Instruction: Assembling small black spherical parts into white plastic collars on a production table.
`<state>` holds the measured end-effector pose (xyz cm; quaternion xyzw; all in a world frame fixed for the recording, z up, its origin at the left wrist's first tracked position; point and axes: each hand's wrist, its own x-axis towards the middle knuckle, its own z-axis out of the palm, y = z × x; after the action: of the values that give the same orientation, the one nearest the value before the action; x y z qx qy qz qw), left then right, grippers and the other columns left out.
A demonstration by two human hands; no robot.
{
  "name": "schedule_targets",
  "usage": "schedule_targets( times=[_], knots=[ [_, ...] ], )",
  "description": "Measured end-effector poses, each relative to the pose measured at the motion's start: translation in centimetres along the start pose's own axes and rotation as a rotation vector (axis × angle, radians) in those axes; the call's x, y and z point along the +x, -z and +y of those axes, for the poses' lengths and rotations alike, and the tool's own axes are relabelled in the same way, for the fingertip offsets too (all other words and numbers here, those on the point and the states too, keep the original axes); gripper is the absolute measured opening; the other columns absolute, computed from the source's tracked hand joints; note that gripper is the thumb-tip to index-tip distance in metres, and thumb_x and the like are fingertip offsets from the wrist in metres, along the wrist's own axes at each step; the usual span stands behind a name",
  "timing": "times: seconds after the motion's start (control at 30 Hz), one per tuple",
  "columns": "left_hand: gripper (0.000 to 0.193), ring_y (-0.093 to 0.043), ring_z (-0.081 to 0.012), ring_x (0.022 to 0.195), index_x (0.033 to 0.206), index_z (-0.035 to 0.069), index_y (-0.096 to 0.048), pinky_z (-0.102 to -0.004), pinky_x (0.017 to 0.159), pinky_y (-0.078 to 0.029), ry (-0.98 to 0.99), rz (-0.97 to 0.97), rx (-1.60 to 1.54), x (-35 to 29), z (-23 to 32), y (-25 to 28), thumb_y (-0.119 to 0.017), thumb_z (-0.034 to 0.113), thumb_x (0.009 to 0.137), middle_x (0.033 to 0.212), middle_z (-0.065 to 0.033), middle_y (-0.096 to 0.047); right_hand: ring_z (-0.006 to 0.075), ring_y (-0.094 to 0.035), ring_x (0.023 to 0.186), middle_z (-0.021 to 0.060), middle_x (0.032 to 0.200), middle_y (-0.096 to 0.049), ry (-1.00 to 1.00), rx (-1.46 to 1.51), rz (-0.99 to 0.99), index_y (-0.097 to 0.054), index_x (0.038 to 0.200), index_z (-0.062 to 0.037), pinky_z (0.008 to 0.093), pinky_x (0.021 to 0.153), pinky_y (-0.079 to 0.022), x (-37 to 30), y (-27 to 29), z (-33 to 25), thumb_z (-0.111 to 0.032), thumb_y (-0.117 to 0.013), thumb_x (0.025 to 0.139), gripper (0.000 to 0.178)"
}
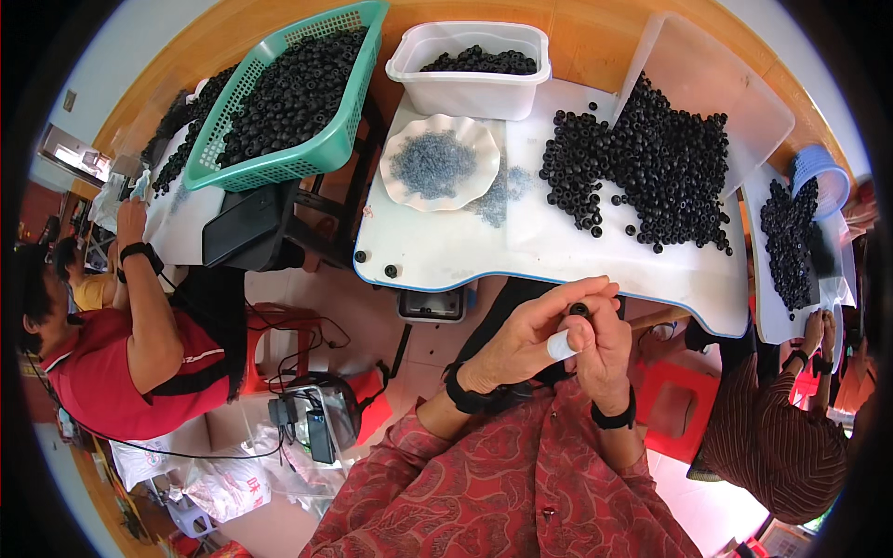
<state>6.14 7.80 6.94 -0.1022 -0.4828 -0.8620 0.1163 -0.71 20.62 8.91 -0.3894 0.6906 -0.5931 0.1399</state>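
Observation:
My two hands come together just in front of the table's near edge. A small black round piece with a hole (579, 309) shows between their fingers. My left hand (521, 339) is closed on it, and white tape (561, 345) is wrapped round its thumb. My right hand (603, 353) is closed against the same piece from the other side; its fingertips partly hide what lies between. On the white table (446, 251) beyond, a scalloped white plate (398, 189) holds many small clear bluish pieces (433, 166). A large heap of black round pieces (651, 167) lies to the right.
A white tub (470, 93) and a tipped clear bin (744, 102) stand at the back. Left is a green basket (270, 172) full of black pieces. People in red (139, 381) and striped (777, 446) tops work either side. A red stool (674, 409) stands at right.

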Motion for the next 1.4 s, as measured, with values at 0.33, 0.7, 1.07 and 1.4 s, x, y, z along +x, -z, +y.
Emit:
schedule_targets(
  times=[0.33,0.7,1.07,1.4],
  knots=[
    [0.057,-0.058,-0.0131,0.112,0.144,-0.002,-0.043,-0.0272,0.094,-0.049,-0.034,-0.027,0.038,0.0,0.3,0.1,-0.065,0.017,0.095,0.140,-0.0130,-0.054,0.0306,-0.063,0.067,0.0126,0.081,-0.061,0.107,-0.160,-0.003,-0.051,0.108,-0.0029,0.0370,0.059,-0.048,-0.8,-0.3,0.4,-0.024,-0.048,0.104,0.022],
    [0.050,-0.058,-0.0149,0.114,0.138,-0.001,-0.050,-0.0269,0.093,-0.049,-0.030,-0.030,0.006,0.2,0.1,0.0,-0.065,0.021,0.096,0.135,-0.0133,-0.057,0.0350,-0.062,0.071,0.0143,0.086,-0.063,0.147,-0.294,0.019,-0.053,0.108,-0.0033,0.0406,0.062,-0.049,-1.2,0.1,1.0,-0.026,-0.050,0.103,0.023],
    [0.062,-0.057,-0.0292,0.123,0.138,-0.007,-0.048,-0.0397,0.103,-0.047,-0.011,-0.028,0.031,0.7,0.3,-0.3,-0.065,0.034,0.095,0.139,-0.0222,-0.053,0.0313,-0.064,0.068,0.0131,0.081,-0.066,0.080,-0.210,0.057,-0.054,0.105,-0.0027,0.0382,0.061,-0.049,-1.0,0.4,0.6,-0.015,-0.058,0.098,0.014],
    [0.067,-0.056,-0.0285,0.125,0.141,-0.005,-0.045,-0.0394,0.105,-0.046,0.016,-0.045,-0.031,1.0,-0.1,-0.2,-0.073,0.026,0.089,0.141,-0.0226,-0.051,0.0306,-0.063,0.067,0.0123,0.081,-0.063,0.143,-0.253,0.086,-0.053,0.107,-0.0031,0.0384,0.061,-0.049,-0.9,0.4,1.1,-0.020,-0.058,0.100,0.019]
  ],
)
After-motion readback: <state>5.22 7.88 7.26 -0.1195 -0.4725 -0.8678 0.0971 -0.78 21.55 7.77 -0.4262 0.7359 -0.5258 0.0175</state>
